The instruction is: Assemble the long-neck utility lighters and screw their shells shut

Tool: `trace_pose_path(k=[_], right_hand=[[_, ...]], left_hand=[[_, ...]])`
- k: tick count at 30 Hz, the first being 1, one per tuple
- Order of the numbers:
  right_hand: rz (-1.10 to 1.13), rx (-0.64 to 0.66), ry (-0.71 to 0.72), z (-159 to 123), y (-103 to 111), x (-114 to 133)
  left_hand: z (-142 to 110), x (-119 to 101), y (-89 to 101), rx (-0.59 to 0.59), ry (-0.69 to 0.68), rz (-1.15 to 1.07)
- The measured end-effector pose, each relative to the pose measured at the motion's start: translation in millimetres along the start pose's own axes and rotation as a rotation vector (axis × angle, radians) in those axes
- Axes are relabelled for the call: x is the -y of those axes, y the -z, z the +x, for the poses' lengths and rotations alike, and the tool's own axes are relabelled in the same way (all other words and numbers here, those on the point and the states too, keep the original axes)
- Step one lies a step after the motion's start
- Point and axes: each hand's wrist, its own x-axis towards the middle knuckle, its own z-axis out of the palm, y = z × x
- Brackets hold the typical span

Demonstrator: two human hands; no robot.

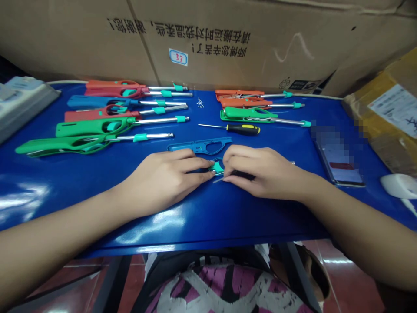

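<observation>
My left hand (169,178) presses its fingertips on the green trigger (216,167) of a partly covered gas lighter, close to the table's middle. My right hand (265,171) is pinched at the other side of that trigger; what lies between its fingertips is hidden. A thin pale strip (219,180) sticks out by the right thumb. The lighter's metal tip (292,163) shows past the right hand. Just behind both hands lies a loose blue half shell (202,146), its inner side up. A black and yellow screwdriver (243,129) rests behind it.
Several gas lighters (94,126) lie in a row at left. At right, orange and green lighters (249,114) lie with wires showing. A phone (339,156), a white mouse-like device (399,186) and a taped box (387,108) are farther right. A large carton (205,65) stands behind.
</observation>
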Motion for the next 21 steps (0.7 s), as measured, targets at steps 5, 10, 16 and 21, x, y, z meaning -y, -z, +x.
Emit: trace_pose_path(k=[5,10,16,21], right_hand=[[0.232,0.052,-0.044,-2.4,16.9,-0.7],[0.297,0.142,-0.070,-3.8,25.5,-3.9],[0.295,0.227,-0.076,-6.2,32.5,-4.0],[0.328,0.128,-0.145,-5.5,27.2,-3.7]], left_hand=[[-0.2,-1.1,1.0,0.013,0.007,0.017],[-1.1,-1.3,-0.7,0.012,0.013,0.057],[-1.5,-1.1,0.0,0.018,0.005,0.042],[-1.7,-2.1,-0.8,0.021,0.015,0.042]])
